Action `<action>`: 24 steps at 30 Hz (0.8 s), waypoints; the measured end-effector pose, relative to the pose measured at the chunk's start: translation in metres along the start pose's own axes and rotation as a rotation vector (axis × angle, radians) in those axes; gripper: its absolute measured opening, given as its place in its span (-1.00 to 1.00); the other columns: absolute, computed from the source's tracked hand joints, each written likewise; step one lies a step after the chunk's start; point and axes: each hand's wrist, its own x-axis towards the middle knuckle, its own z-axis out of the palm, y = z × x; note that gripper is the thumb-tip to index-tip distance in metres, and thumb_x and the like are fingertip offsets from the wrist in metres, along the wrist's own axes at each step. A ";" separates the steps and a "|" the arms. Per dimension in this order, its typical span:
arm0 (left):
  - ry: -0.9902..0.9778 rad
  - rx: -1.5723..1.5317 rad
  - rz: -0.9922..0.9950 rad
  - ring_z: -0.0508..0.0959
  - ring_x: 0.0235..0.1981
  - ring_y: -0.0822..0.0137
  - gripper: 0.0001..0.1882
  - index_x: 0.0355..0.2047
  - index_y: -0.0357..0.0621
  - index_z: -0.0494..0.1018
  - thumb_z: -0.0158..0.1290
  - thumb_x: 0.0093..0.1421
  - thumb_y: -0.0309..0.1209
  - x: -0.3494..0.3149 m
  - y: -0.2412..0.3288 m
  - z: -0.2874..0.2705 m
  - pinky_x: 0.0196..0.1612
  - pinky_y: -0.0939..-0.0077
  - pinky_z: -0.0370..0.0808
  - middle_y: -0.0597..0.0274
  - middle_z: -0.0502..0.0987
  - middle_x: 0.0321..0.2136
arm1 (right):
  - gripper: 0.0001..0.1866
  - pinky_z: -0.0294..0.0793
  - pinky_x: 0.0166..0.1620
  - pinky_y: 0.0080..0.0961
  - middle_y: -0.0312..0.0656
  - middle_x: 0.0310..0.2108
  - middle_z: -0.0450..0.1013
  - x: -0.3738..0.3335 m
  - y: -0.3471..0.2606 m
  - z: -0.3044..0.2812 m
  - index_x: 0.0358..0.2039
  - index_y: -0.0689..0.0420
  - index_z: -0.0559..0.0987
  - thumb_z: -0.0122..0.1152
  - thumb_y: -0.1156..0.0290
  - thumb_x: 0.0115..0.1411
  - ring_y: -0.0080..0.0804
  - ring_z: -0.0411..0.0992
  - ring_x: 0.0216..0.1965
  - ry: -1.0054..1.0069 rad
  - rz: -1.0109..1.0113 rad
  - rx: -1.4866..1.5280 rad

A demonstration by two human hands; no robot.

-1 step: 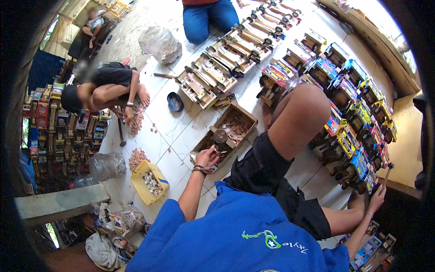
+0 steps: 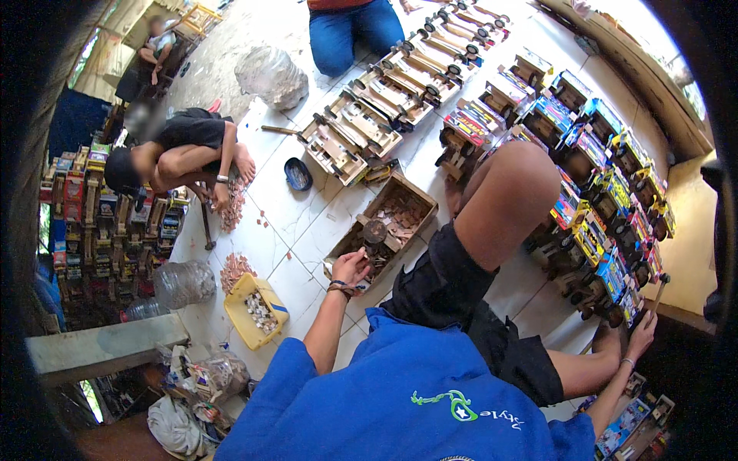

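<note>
Over the near left corner of a wooden box [image 2: 417,227], my left hand [image 2: 351,266] has its fingertips pinched together. What they hold, if anything, is too small to make out. Right beside the fingers stands a dark, round-topped block [image 2: 374,232] inside the box. Small reddish-brown pieces [image 2: 401,217] fill the box's far part. Out to the far right, beside my bent leg, my right hand [image 2: 643,335] is wrapped round the handle of a hammer [image 2: 659,293], its dark head pointing away from me.
Toy trucks [image 2: 588,192] stand in rows at right; wooden truck frames [image 2: 346,138] with wheels lie ahead. A yellow tub [image 2: 256,311] of small pieces sits left, near reddish pieces [image 2: 236,270]. A blue oval dish [image 2: 297,174] lies beyond. A co-worker [image 2: 188,150] crouches at left.
Both my hands stay almost where they were. The hammer's head sits very slightly higher or further right, and the crouching co-worker's hand has shifted a little.
</note>
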 end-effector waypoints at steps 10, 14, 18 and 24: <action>-0.085 -0.033 0.142 0.57 -0.37 0.49 -0.74 -0.12 -0.15 0.52 0.24 0.23 -0.34 -0.021 0.025 0.001 -0.28 0.66 0.57 0.34 0.60 -0.33 | -0.39 0.39 0.06 -0.13 0.19 0.07 0.44 0.000 0.003 -0.004 0.19 0.20 0.40 -0.13 -0.06 0.41 0.18 0.40 0.10 -0.072 0.074 0.051; -0.247 -0.027 0.234 0.57 -0.33 0.46 -0.70 -0.01 -0.20 0.51 0.20 0.25 -0.45 -0.068 0.078 0.026 -0.20 0.61 0.56 0.28 0.60 -0.24 | -0.42 0.43 0.01 -0.15 0.16 0.02 0.48 -0.002 -0.002 -0.003 0.17 0.18 0.42 -0.12 -0.04 0.41 0.15 0.44 0.05 -0.018 0.033 0.089; -0.455 0.038 0.362 0.58 -0.17 0.42 -0.64 0.11 -0.18 0.38 0.09 0.32 -0.46 -0.117 0.169 0.086 -0.05 0.48 0.56 0.28 0.57 -0.18 | -0.51 0.47 -0.03 -0.18 0.12 -0.02 0.51 -0.005 -0.024 -0.009 0.14 0.15 0.44 -0.09 0.04 0.42 0.09 0.49 0.01 0.050 0.065 0.182; -0.874 0.501 0.596 0.59 -0.25 0.39 -0.79 -0.06 -0.20 0.44 0.10 0.31 -0.48 -0.192 0.265 0.288 -0.14 0.41 0.59 0.27 0.56 -0.25 | -0.51 0.51 -0.13 -0.17 0.09 -0.14 0.56 -0.016 -0.081 -0.028 0.11 0.07 0.46 -0.08 -0.02 0.40 0.06 0.56 -0.14 0.279 0.088 0.366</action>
